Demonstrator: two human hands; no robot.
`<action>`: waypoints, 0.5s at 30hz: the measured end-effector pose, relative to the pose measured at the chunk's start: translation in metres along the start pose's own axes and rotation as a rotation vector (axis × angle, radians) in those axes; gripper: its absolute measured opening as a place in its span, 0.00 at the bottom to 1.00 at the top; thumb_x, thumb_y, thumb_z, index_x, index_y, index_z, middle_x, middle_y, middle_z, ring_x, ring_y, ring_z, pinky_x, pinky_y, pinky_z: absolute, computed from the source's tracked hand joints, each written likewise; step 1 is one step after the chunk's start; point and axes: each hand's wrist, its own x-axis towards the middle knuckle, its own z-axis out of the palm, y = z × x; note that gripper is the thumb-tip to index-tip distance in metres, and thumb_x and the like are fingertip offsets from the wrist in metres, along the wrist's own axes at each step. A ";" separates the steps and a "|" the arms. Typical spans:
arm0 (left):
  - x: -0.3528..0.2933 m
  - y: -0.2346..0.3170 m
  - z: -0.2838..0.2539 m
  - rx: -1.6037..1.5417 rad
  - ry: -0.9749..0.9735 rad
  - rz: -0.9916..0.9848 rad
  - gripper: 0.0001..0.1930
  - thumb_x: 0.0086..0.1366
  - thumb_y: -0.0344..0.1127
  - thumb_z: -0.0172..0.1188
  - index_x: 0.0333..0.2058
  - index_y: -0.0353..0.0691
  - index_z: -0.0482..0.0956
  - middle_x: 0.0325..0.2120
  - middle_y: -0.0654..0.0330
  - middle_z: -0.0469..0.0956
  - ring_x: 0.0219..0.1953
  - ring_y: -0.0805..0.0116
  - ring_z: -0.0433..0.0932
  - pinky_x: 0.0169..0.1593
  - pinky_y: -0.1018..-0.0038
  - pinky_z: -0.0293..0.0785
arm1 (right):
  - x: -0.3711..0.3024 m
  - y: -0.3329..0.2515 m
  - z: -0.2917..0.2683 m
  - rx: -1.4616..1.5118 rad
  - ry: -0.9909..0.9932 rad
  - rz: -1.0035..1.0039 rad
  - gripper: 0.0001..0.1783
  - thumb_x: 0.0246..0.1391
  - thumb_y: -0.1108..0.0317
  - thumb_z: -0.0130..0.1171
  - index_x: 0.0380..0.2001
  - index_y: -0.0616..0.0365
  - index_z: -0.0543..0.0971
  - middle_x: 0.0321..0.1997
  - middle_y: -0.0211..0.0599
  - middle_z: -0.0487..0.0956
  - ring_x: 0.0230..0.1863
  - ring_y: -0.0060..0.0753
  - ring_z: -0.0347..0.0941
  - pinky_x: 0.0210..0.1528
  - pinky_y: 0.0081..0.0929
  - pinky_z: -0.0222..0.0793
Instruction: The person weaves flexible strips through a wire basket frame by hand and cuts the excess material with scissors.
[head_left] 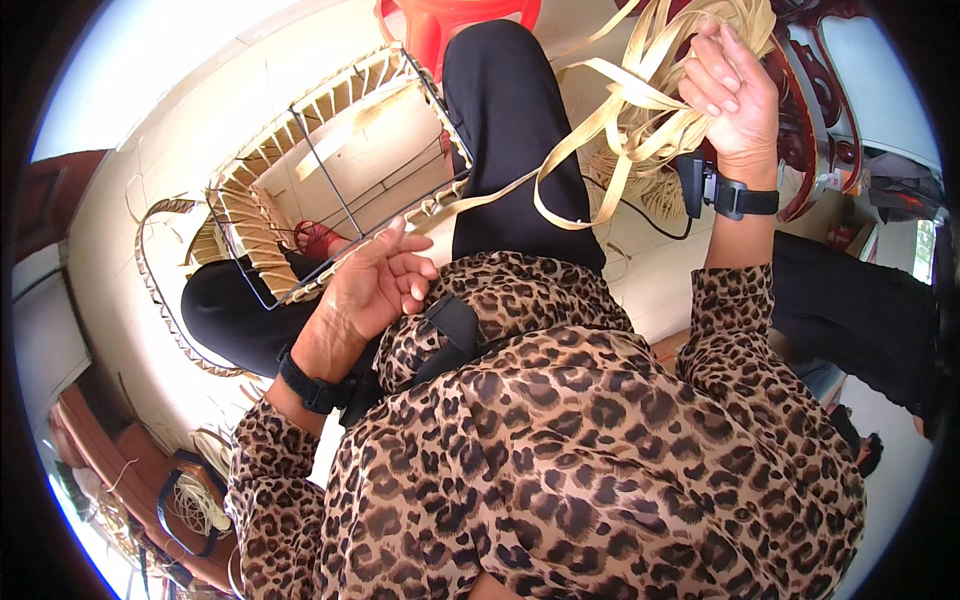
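Our right hand [735,95] clutches tan strips [650,112], one strand [492,196] slanting left to the wire frame [258,235] — nearer our left hand [368,282], fingers loosely parted.

— Possible to pass a hand where?
— Through the long opening of the frame [255,240], on either side of its thin middle rod [325,170]; only beneath, a foot in red [318,240]. At the near edge, blocked by the left hand [375,275].
— And between both hands?
— Crossed by the pale strip [500,190], over the black-trousered leg [505,105], with one loop hanging low. Higher, filled by the loose bundle [650,85] in the right hand [735,90].
— Around the outside?
— To the left, over the pale floor [125,330], free except for the curved braided band [145,255]. Beyond the leg, closed by the red stool [465,15]; past the right hand, narrow because of carved dark furniture [803,110].
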 end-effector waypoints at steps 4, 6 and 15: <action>0.001 0.001 -0.005 0.024 -0.045 -0.117 0.25 0.61 0.52 0.41 0.29 0.30 0.71 0.19 0.49 0.74 0.16 0.67 0.72 0.15 0.78 0.67 | -0.003 -0.003 0.006 0.010 -0.129 -0.030 0.13 0.56 0.65 0.41 0.40 0.61 0.68 0.12 0.18 0.57 0.08 0.09 0.48 0.12 0.09 0.47; 0.005 0.001 -0.005 0.053 -0.076 -0.145 0.27 0.61 0.53 0.40 0.26 0.30 0.72 0.19 0.48 0.74 0.16 0.68 0.73 0.15 0.79 0.67 | -0.006 -0.012 0.009 0.013 -0.237 -0.073 0.14 0.56 0.65 0.41 0.41 0.61 0.68 0.13 0.18 0.57 0.08 0.09 0.48 0.12 0.09 0.47; -0.007 -0.015 0.013 0.070 -0.063 0.096 0.13 0.62 0.37 0.42 0.35 0.33 0.68 0.21 0.46 0.74 0.14 0.68 0.70 0.13 0.80 0.63 | -0.011 -0.039 0.016 0.037 -0.508 -0.152 0.15 0.56 0.64 0.41 0.42 0.62 0.67 0.12 0.19 0.58 0.08 0.09 0.48 0.12 0.09 0.47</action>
